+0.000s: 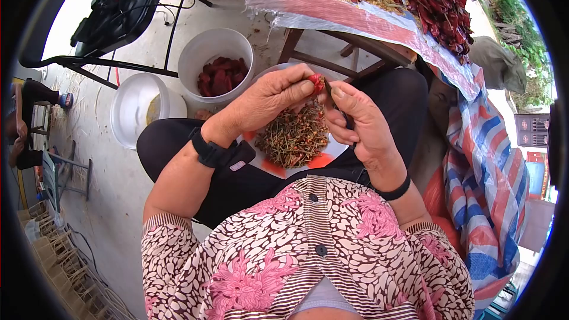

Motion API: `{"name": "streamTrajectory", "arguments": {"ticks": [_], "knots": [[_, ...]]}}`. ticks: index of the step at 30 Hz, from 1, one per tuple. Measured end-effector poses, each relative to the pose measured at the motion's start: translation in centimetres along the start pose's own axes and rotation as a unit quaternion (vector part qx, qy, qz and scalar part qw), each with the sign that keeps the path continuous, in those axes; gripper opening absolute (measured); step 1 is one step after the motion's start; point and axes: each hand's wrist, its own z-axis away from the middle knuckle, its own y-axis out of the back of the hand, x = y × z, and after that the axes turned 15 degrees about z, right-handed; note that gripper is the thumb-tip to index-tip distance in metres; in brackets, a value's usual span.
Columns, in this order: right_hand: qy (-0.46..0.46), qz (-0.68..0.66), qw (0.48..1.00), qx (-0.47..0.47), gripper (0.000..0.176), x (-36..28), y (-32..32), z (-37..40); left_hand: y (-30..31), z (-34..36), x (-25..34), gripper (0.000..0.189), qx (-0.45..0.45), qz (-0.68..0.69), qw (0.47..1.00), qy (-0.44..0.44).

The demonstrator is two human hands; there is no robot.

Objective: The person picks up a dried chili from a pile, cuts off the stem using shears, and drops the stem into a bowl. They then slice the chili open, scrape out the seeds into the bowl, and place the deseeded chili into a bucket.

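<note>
My left hand (pixel 277 90) pinches a red dried chili pepper (pixel 317 85) between thumb and fingers. Close against it, my right hand (pixel 363 112) is closed around a slim dark tool (pixel 348 121), partly hidden by the fingers; its exact kind I cannot tell. Both hands meet over a white basin with orange patches (pixel 320 161) between my legs. Inside it lies a heap of chili stems and seeds (pixel 291 140).
A white bucket (pixel 246 86) with red chili pieces (pixel 220 76) stands ahead left, beside another white bucket (pixel 125 120). Dried chilies (pixel 441 9) are piled on a striped tarp (pixel 332 10) over a wooden stand (pixel 332 53). Another person (pixel 37 96) sits far left.
</note>
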Motion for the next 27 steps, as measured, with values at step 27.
{"name": "streamTrajectory", "arguments": {"ticks": [27], "knots": [[0.136,0.519,0.824,0.184,0.034,-1.2,-0.8,0.9,-0.4,0.7,0.6,0.026,0.043,0.073,0.996,0.026]]}}
